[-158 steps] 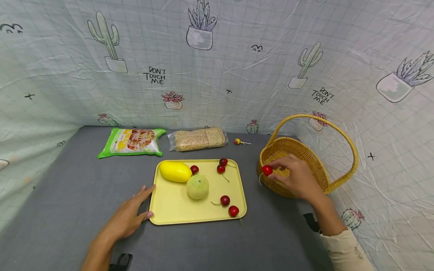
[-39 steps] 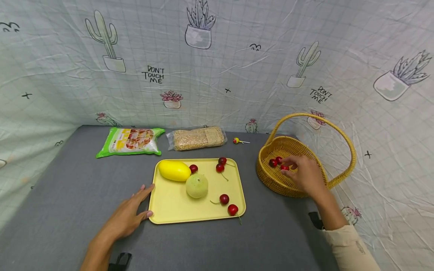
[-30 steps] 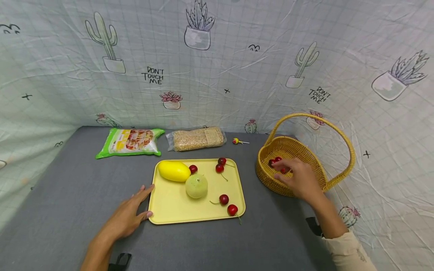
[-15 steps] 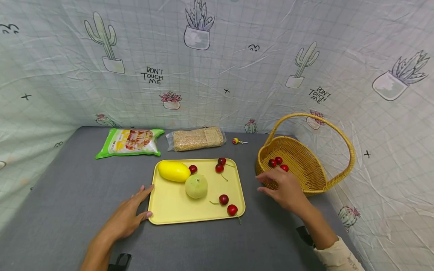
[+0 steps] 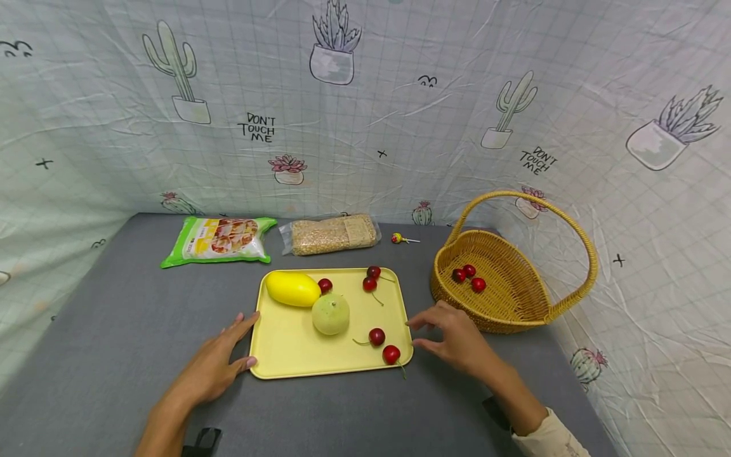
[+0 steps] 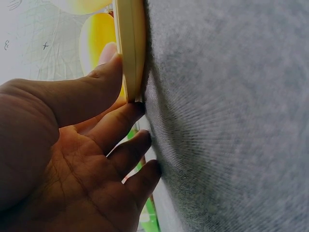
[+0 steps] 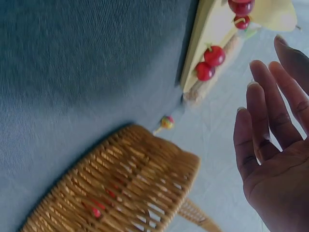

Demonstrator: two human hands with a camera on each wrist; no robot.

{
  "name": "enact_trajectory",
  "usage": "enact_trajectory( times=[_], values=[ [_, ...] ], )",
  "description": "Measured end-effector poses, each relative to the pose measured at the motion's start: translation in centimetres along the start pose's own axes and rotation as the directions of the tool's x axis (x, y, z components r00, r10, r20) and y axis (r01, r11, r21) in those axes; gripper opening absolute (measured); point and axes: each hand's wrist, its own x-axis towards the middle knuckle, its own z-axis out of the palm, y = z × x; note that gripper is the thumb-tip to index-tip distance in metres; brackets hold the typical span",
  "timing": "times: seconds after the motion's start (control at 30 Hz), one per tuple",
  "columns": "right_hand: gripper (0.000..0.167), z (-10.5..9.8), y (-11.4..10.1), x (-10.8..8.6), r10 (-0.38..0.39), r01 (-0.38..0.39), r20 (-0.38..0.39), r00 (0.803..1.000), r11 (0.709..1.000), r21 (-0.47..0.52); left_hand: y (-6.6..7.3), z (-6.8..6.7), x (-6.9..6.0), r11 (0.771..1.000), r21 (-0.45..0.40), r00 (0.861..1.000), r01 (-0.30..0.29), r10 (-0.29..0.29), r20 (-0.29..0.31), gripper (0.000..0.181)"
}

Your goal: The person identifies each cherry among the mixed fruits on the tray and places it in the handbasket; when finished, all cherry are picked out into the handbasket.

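Observation:
My left hand (image 5: pixel 212 367) rests its thumb and fingers against the left edge of a yellow tray (image 5: pixel 285 355); in the left wrist view the thumb (image 6: pixel 99 79) touches the tray's rim. My right hand (image 5: pixel 454 336), with nothing in it, hovers by the tray's right edge, fingers apart. On the tray lie a yellow mango-shaped fruit (image 5: pixel 293 289), a round pale green fruit (image 5: pixel 330 314) and several cherries, among them a dark one (image 5: pixel 376 336) and a bright red one (image 5: pixel 391 354) near the right hand. Three cherries (image 5: pixel 478 285) lie inside the wicker basket (image 5: pixel 514 298).
Behind the tray lie a green-edged food bag (image 5: pixel 223 238), a clear pack of grains (image 5: pixel 331 234) and a lollipop (image 5: pixel 398 238). The basket's tall handle (image 5: pixel 591 254) arches up at the right. A patterned cloth (image 5: pixel 365 127) encloses the grey table's back and sides.
A cherry held earlier by my right hand now lies in the basket with two others. The right hand has left the basket and moved left to the tray. The left hand stays.

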Motion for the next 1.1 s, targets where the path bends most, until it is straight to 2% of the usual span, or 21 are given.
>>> enact_trajectory(
  times=[0.2,0.4,0.57,1.1],
  values=[
    [0.034,1.2,-0.4,-0.1,-0.008,0.006,0.043,0.999,0.999,0.044,-0.1,0.0,0.0,1.000,-0.001,1.000,-0.001,0.001,-0.001,0.085],
    [0.031,1.8,-0.9,-0.1,0.056,-0.065,0.135,0.989,0.996,0.057,-0.1,0.0,-0.1,1.000,-0.007,1.000,0.000,0.000,0.001,0.085],
    [0.032,2.1,-1.4,0.1,0.082,-0.094,0.193,0.978,0.994,0.052,-0.1,0.0,-0.1,1.000,-0.012,1.000,-0.002,0.002,-0.002,0.085],
    [0.026,3.1,-1.9,0.5,0.105,-0.119,0.247,0.963,0.992,0.042,0.0,0.0,0.0,1.000,-0.004,1.000,0.015,-0.015,0.009,0.086]
  ],
)
